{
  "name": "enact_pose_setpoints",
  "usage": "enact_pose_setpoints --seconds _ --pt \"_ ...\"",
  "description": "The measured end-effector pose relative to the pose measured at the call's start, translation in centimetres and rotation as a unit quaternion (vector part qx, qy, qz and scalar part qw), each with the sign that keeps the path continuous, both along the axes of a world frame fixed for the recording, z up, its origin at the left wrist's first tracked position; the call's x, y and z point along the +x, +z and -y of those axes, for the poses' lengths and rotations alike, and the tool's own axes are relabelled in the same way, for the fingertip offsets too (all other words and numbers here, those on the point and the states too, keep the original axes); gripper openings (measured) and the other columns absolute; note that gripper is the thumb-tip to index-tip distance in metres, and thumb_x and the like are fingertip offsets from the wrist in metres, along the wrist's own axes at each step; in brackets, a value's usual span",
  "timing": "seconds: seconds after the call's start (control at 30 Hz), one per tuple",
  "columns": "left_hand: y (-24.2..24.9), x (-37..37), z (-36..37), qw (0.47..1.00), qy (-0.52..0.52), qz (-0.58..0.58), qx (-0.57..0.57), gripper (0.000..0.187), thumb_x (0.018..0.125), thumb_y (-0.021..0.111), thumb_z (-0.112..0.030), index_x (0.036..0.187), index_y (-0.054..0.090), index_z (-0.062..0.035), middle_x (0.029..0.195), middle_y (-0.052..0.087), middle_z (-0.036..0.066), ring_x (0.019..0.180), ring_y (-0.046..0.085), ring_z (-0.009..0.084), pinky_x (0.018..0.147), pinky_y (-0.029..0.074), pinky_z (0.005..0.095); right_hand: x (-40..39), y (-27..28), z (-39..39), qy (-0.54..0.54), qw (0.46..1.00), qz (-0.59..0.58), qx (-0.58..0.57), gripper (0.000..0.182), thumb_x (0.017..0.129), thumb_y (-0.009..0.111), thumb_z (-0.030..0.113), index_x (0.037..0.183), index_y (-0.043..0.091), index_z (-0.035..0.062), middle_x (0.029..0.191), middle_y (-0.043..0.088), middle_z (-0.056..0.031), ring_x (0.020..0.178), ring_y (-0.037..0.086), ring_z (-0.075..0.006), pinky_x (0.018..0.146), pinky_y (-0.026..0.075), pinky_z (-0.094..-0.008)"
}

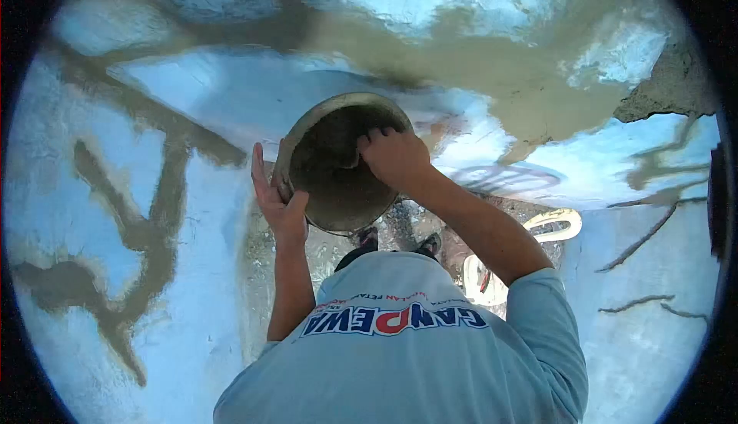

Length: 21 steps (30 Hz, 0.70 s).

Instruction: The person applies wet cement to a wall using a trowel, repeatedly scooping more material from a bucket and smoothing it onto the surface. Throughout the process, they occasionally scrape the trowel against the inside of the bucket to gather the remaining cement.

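A round bucket (309, 120), grey and crusted with dried mortar, is held up and tilted so that its mouth faces me. My left hand (283, 205) supports it from the left side, with the fingers along the outer wall and the thumb at the rim. Inside the mouth, the fingers of my right hand (393, 156) are curled closed. A thin pale edge shows beside that fist; what it grips is too dark to name. The contents of the bucket are in shadow.
A pale blue wall (207, 270) with grey-brown mortar patches (500, 78) and filled cracks surrounds me. Rough broken mortar (669, 86) shows at upper right. Below the bucket are my feet on dirty ground (257, 270). A pale looped object (555, 226) lies right of my arm.
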<state>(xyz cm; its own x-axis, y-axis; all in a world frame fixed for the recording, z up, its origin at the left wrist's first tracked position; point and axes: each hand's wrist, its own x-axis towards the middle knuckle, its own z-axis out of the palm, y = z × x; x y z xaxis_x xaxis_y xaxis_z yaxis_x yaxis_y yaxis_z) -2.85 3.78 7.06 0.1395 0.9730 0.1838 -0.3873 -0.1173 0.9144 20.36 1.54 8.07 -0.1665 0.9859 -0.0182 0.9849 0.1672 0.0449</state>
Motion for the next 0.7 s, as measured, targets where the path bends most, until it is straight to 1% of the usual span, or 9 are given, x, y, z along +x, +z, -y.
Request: enact_pose_setpoints --seconds 0.07,0.17,0.3,0.37,0.47,0.5,0.57,0.67,0.7 --pt "0.4 0.0 -0.1 1.000 0.016 0.004 -0.002 0.108 0.071 0.065 0.008 0.170 0.022 -0.0067 0.157 0.050 0.021 0.139 0.055 0.0298 0.114 0.049 0.0411 -0.2 0.0 0.2 0.001 1.000 -0.013 -0.027 0.029 0.090 0.064 0.017 0.116 0.070 0.0047 0.103 0.072 -0.0162 0.089 0.076 -0.0338 0.070 0.065 -0.0461" --pt "0.0 -0.6 -0.4 0.999 0.042 0.007 0.005 0.108 0.072 0.066 0.009 0.170 0.023 -0.0066 0.156 0.050 0.020 0.138 0.055 0.0295 0.114 0.048 0.0411 -0.1 -1.5 0.6 0.009 0.998 -0.062 0.013 0.016 0.092 0.066 0.017 0.095 0.079 0.0074 0.093 0.073 -0.0172 0.086 0.078 -0.0348 0.069 0.065 -0.0479" --pt "-0.7 -0.4 -1.0 0.997 0.043 0.055 0.012 0.107 0.073 0.065 0.009 0.170 0.023 -0.0082 0.153 0.052 0.017 0.134 0.057 0.0284 0.112 0.049 0.0407 -0.6 -0.8 1.6 0.028 0.997 -0.067 -0.013 0.016 0.091 0.067 0.017 0.097 0.079 0.0075 0.095 0.074 -0.0194 0.089 0.078 -0.0359 0.074 0.066 -0.0486" --pt "-2.2 -0.4 -1.6 0.998 0.041 0.038 0.034 0.107 0.073 0.062 0.011 0.170 0.023 -0.0085 0.153 0.052 0.016 0.134 0.057 0.0284 0.111 0.049 0.0410 -0.9 -0.7 1.8 0.026 0.995 -0.094 -0.033 0.016 0.090 0.068 0.015 0.096 0.080 0.0066 0.097 0.075 -0.0201 0.089 0.078 -0.0369 0.078 0.066 -0.0495" --pt "-1.3 -0.1 -1.2 0.999 0.008 0.043 -0.005 0.106 0.073 0.060 0.012 0.170 0.021 -0.0076 0.155 0.051 0.017 0.137 0.056 0.0289 0.112 0.049 0.0417 -0.1 1.9 0.8 0.006 0.983 -0.093 -0.161 0.021 0.089 0.068 0.018 0.100 0.077 0.0033 0.095 0.074 -0.0207 0.085 0.077 -0.0402 0.073 0.064 -0.0517" --pt "-0.6 0.2 -0.9 0.998 -0.008 0.048 -0.030 0.106 0.074 0.059 0.013 0.170 0.020 -0.0071 0.156 0.051 0.017 0.138 0.055 0.0292 0.113 0.049 0.0420 0.3 2.0 0.5 -0.004 0.979 -0.113 -0.168 0.022 0.088 0.069 0.019 0.101 0.078 0.0031 0.099 0.075 -0.0216 0.090 0.076 -0.0408 0.077 0.064 -0.0517" --pt "0.5 1.0 -0.7 1.000 0.016 0.002 0.005 0.105 0.075 0.056 0.014 0.170 0.018 -0.0062 0.158 0.049 0.020 0.141 0.053 0.0301 0.114 0.048 0.0418 0.9 2.1 0.2 -0.024 0.971 -0.155 -0.178 0.025 0.086 0.073 0.019 0.103 0.079 0.0025 0.106 0.076 -0.0234 0.098 0.076 -0.0419 0.085 0.064 -0.0518" --pt "0.6 1.7 -0.7 0.998 -0.002 -0.029 0.049 0.104 0.075 0.055 0.015 0.170 0.017 -0.0057 0.161 0.047 0.022 0.143 0.052 0.0314 0.115 0.047 0.0411 2.4 -2.7 0.7 0.039 0.973 -0.227 -0.029 0.024 0.090 0.067 0.022 0.097 0.079 0.0016 0.098 0.076 -0.0258 0.091 0.075 -0.0451 0.077 0.064 -0.0517" --pt "0.5 1.9 -0.8 0.997 -0.015 -0.032 0.063 0.104 0.075 0.054 0.015 0.170 0.017 -0.0056 0.162 0.046 0.023 0.144 0.052 0.0318 0.116 0.047 0.0407 2.4 -2.1 0.9 0.012 0.972 -0.230 -0.048 0.024 0.090 0.067 0.022 0.097 0.078 0.0021 0.098 0.076 -0.0247 0.092 0.076 -0.0443 0.077 0.064 -0.0518"
